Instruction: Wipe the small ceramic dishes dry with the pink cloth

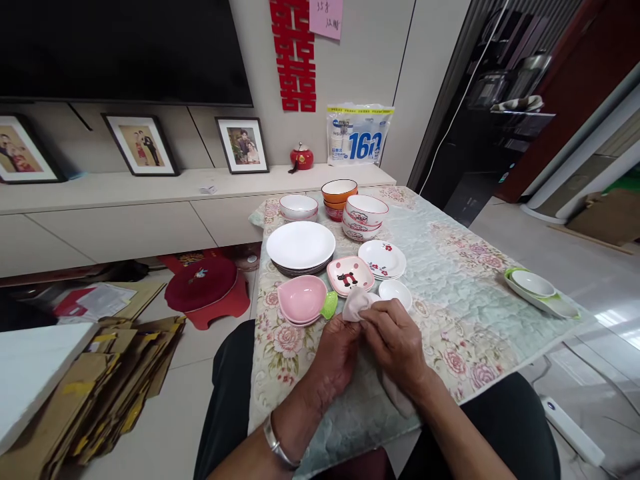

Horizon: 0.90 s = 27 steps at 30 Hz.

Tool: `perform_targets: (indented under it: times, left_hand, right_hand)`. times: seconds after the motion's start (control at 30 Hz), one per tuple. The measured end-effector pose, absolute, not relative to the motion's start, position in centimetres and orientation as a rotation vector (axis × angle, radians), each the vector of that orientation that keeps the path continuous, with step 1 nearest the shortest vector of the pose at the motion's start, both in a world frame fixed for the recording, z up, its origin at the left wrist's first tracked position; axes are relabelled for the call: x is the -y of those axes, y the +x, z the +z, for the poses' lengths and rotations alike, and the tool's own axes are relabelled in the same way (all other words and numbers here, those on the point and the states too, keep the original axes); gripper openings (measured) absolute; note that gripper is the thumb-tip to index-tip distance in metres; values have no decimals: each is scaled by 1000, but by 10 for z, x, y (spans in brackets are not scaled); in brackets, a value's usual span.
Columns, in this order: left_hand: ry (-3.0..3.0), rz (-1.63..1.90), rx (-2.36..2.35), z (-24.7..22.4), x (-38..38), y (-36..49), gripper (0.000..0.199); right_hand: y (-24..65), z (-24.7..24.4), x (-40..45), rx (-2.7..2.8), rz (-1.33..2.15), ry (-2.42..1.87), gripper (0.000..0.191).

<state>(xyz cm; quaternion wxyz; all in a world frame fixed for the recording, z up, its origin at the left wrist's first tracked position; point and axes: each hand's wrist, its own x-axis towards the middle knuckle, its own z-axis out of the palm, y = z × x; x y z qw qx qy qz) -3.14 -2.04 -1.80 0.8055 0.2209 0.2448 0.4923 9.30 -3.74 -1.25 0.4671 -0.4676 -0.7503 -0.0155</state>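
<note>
A pale pinkish cloth (358, 303) is bunched between my two hands, low over the near part of the table. My left hand (340, 353) is closed on it from the left. My right hand (395, 337) grips it from the right, and a loose end hangs below that hand. Whether a small dish is wrapped inside the cloth I cannot tell. Just beyond my hands lie a small white dish (395, 293), a square dish with a cat picture (350, 275) and pink strawberry-shaped bowls (303, 300) with a green leaf handle.
Behind stand white plates (300, 245), flowered plates (383, 258), white bowls (299, 205), patterned bowls (365, 212) and orange bowls (340, 191). Green-edged oval dishes (535, 283) sit near the table's right edge. A red stool (203, 287) and flattened cardboard (100, 387) are on the left floor.
</note>
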Motion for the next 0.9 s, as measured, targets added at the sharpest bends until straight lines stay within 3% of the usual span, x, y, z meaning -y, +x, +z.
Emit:
perform_targets:
  times: [0.63,0.9]
  left_hand:
    - [466,1067,-548,-24,19,-31,31]
    - [654,1001,-567,-20,25,-28,21]
  right_hand:
    - [105,-13,34,1688,-31,-1370,9]
    - [91,-6,40,1884,-57,-1203,13]
